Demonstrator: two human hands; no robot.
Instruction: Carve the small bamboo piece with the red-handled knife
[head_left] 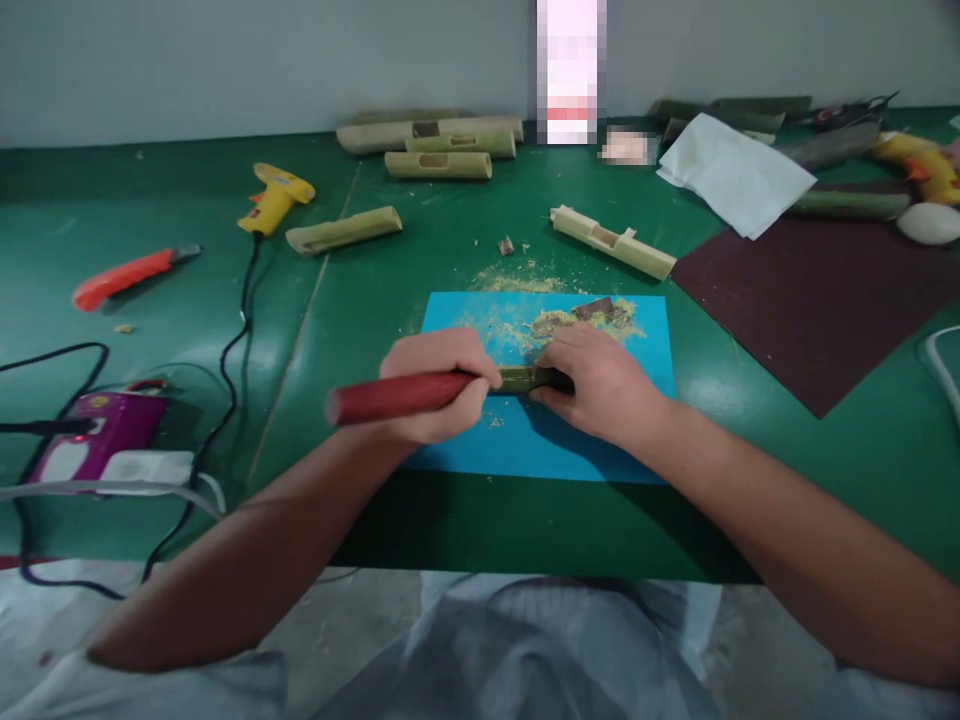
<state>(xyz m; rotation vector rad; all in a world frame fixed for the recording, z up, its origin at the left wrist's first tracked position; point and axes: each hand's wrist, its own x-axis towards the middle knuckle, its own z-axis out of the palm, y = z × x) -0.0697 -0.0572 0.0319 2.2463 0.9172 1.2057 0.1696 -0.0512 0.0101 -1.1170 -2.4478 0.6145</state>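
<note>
Bamboo (516, 379) is risking a roll under uneven pressure, right hand (602, 380) gripping it, left hand (448, 352) gripping a red tool (401, 397).

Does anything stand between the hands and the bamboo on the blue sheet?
Nothing visible does. The right hand grips the bamboo directly; the left hand, around the red handle, is close beside it, contact unclear. The shavings lie beyond, out of the way.

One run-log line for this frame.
left hand: gripping red-handled tool | right hand: holding bamboo piece | beneath: blue sheet with shavings
</note>
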